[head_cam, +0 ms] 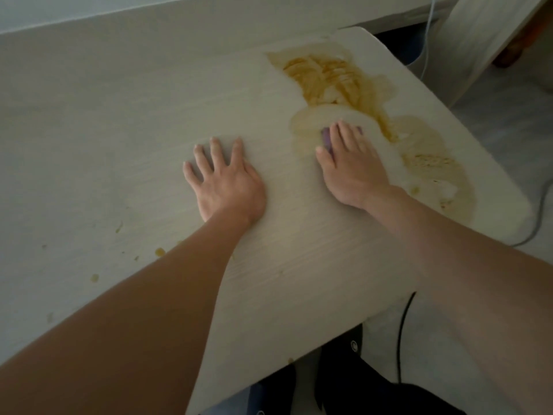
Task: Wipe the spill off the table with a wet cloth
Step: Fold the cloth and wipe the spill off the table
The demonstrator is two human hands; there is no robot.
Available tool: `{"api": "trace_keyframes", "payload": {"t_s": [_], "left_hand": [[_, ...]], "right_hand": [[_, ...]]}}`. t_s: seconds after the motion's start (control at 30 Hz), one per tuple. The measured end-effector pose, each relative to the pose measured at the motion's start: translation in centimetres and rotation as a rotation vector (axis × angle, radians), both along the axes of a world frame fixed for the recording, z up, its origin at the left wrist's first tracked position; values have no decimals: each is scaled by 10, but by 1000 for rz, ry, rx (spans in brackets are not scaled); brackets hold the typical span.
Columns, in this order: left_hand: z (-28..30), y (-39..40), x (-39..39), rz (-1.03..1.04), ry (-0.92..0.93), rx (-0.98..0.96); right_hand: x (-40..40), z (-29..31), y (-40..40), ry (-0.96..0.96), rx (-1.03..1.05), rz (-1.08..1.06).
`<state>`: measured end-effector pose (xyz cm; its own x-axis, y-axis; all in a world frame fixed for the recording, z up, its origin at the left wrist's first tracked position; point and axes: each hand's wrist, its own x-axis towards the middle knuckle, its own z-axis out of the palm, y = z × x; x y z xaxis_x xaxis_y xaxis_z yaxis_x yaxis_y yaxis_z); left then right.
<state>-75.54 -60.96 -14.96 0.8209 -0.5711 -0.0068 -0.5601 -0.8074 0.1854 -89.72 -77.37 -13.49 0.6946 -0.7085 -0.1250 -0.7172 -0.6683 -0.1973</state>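
A pale wood-grain tabletop (119, 130) filled most of the view, pushed against a light wall (74, 10) at its far edge. Near its right end lay the spill (338, 79), a yellow-brown smear that ran from the far corner down along the right edge, thickest and darkest at the top and thinned into pale arcs lower down. Small yellow drops (159, 252) dotted the tabletop beside the left forearm.

The right hand (350, 166) lay flat with straight fingers, pressing a purple cloth (326, 138) onto the tabletop at the inner edge of the spill. Only a sliver of the cloth showed past the fingers and thumb; the hand hid its shape and the rest of it. The left hand (227, 181) rested palm-down with fingers spread on bare tabletop, holding nothing, well clear of the spill.

Beyond the right corner stood a pale piece of furniture (478, 40), cut off by the frame, with a thin cable (428, 40) hanging beside it. A grey cable (538, 217) and a black cable (402, 330) trailed over the floor. Dark shapes under the near edge were too dim to identify.
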Motion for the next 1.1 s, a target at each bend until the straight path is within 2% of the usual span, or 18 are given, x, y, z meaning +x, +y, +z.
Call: {"api": "trace_keyframes", "payload": {"t_s": [0.27,0.47,0.63,0.83,1.1], "left_hand": [[-5,-1,1,1,-28,-3],[-2,-2,1,12,-16,3],[4,0,0,-9,19,4],[0,1,0,-9,-3,-2],[-2,-1,-2,11,-46,-10]], "right_hand": [[52,5,-41,10,16,-194],[101,5,-13,-7,11,-53],[66,6,23,-34,13,57],[16,3,-10,-12,-7,-86],[80,1,-45,-26,-1,-232]]}}
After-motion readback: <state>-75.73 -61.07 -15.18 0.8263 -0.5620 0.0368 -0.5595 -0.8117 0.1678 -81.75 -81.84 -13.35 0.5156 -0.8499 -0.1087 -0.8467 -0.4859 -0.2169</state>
